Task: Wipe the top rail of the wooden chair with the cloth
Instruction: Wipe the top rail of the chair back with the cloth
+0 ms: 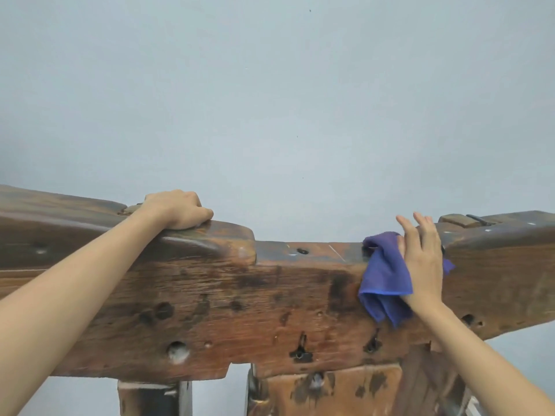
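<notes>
Rail (300, 283) of dark, weathered wood runs across the lower half of the view from edge to edge, its face pitted with round holes and dark stains. Its top edge steps down in the middle, forming a lower notch between two raised ends. A blue-purple cloth (386, 274) is draped over the right end of that notch, bunched on the top edge and hanging in folds down the front face of the rail. The right hand (422, 256) lies flat on the cloth's right part, pressing it against the wood; its fingers (405, 232) are stretched out and slightly spread, pointing up over the top edge, not clenched. The left hand (177, 208) sits well apart on the raised left end of the rail, fingers curled over the far edge in a firm hold, palm down on the wood. Both bare forearms reach in from the bottom corners. Below the rail, two thick wooden uprights (330, 391) of the chair show, with a gap between them. Behind everything stands a plain pale grey-blue wall (276, 100).
</notes>
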`<state>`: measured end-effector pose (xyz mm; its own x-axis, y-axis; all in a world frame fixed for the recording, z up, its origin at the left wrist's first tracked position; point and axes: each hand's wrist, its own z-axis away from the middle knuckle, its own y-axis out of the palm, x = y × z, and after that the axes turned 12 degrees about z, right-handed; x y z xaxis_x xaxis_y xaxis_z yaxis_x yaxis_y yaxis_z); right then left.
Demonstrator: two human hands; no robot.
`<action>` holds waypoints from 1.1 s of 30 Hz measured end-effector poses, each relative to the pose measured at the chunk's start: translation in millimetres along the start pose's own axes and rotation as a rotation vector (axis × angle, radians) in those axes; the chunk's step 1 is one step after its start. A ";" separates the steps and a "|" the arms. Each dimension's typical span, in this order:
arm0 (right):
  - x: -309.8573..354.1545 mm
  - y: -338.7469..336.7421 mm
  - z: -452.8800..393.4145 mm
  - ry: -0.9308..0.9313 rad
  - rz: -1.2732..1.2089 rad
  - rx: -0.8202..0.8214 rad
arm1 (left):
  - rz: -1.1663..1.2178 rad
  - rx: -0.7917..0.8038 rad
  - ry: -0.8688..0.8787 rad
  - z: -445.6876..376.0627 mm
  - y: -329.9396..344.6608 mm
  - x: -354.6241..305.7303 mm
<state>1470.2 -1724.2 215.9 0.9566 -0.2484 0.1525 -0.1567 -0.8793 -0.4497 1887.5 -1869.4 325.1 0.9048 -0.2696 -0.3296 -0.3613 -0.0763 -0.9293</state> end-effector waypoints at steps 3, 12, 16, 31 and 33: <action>-23.9 -9.1 -33.8 0.098 0.073 0.206 | -0.014 -0.003 0.005 -2.0 0.2 0.6; 13.4 13.2 -87.9 0.088 0.298 0.951 | -0.075 -0.030 -0.004 -4.3 3.2 1.3; 62.8 17.1 -87.5 -0.011 0.172 1.146 | -0.090 -0.039 -0.006 -3.4 3.5 0.2; 136.5 -34.7 1.0 -0.577 -0.158 0.708 | -0.094 -0.006 -0.073 8.7 -1.9 -5.6; 102.8 -35.2 -7.0 -0.472 -0.095 0.736 | -0.160 -0.024 -0.064 13.4 1.6 -15.9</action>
<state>1572.3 -1721.6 253.6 0.9847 0.1499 -0.0884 -0.0286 -0.3619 -0.9318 1875.6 -1852.4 326.6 0.9633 -0.1911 -0.1885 -0.2162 -0.1361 -0.9668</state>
